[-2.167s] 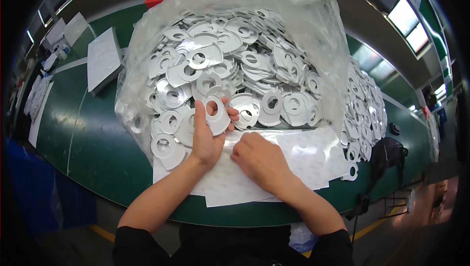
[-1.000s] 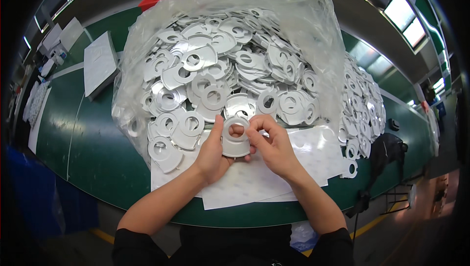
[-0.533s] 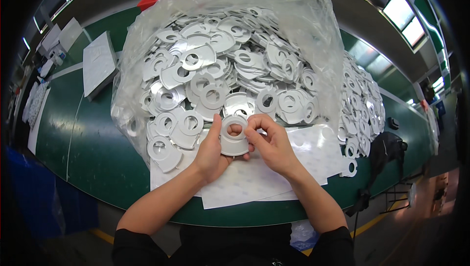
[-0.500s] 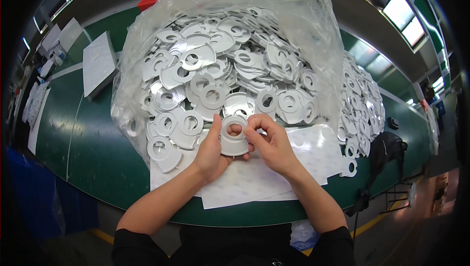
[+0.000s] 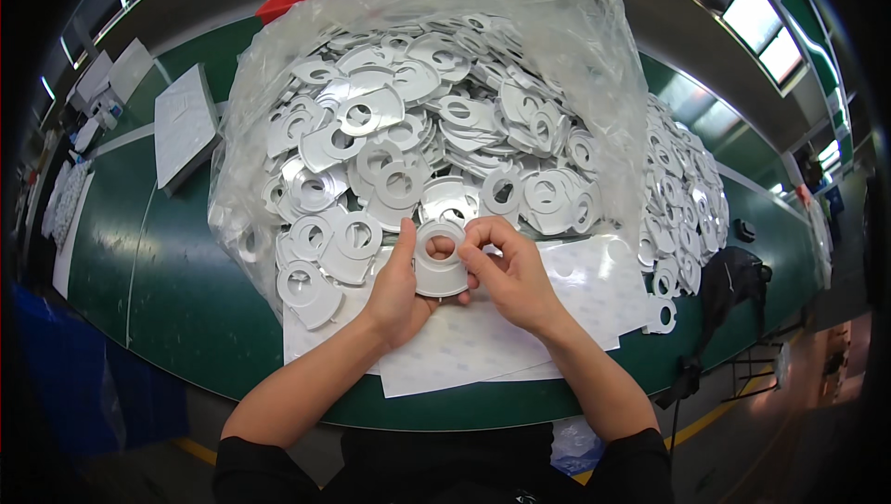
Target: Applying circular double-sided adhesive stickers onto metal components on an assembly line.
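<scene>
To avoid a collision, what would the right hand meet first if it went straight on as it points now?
Probably the white part held in the left hand; the right hand seems to touch its edge, though depth is unclear.

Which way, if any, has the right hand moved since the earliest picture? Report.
Yes: against the green table, the right hand moved forward, slightly right.

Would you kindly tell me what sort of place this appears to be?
Probably a factory workshop: an open plastic bag brims with matching pale parts, a second heap lies to its right, and both rest on a green worktable.
</scene>
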Tool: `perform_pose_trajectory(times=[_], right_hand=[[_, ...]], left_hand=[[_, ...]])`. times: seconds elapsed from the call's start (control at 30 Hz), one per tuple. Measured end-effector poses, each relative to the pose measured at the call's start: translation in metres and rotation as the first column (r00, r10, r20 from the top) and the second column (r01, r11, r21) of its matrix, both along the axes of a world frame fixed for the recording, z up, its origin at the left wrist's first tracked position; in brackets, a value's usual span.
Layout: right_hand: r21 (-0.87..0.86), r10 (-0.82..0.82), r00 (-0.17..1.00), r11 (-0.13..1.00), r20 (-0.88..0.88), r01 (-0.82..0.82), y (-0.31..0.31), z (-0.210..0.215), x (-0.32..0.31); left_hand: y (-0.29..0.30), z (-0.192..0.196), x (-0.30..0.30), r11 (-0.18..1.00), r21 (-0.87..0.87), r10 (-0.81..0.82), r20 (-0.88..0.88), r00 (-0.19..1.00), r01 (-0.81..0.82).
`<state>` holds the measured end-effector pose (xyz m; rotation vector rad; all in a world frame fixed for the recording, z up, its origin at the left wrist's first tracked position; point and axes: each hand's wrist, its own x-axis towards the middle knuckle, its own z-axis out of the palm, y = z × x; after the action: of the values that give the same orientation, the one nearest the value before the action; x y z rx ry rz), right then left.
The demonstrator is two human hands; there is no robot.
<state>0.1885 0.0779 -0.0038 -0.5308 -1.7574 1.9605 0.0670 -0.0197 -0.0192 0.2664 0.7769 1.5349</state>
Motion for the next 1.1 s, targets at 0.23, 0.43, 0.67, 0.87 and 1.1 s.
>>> perform_pose_trajectory(times=[0.23, 0.43, 0.67, 0.87, 1.1], right_hand=[[0.098, -0.034, 0.999, 0.995, -0.019, 0.035, -0.0019, -0.0026, -0.0016], [0.2, -0.072, 0.997, 0.978, 0.032, 0.064, -0.0054, 0.0029, -0.0009], [0.312, -0.109, 0.993, 0.946, 0.036, 0.093, -0.007, 0.0038, -0.001], [0.338, -0.109, 0.994, 0.935, 0.001, 0.102, -0.0072, 0.0032, -0.0026], [0.334, -0.104, 0.995, 0.938, 0.004, 0.096, -0.0064, 0.0025, -0.0028]], left_hand=[[0.0001, 0.0004, 0.0003, 1.0, -0.008, 0.008, -0.005, 1.0, -0.008], [-0.0001, 0.0014, 0.0002, 1.0, -0.003, 0.011, 0.001, 1.0, -0.011], [0.0005, 0.0033, 0.0014, 1.0, -0.011, 0.016, 0.007, 1.0, -0.016], [-0.0008, 0.0022, 0.0002, 0.999, 0.039, 0.017, 0.017, 1.0, -0.018], [-0.0012, 0.0021, 0.0036, 0.999, -0.05, 0.004, -0.167, 0.986, -0.013]])
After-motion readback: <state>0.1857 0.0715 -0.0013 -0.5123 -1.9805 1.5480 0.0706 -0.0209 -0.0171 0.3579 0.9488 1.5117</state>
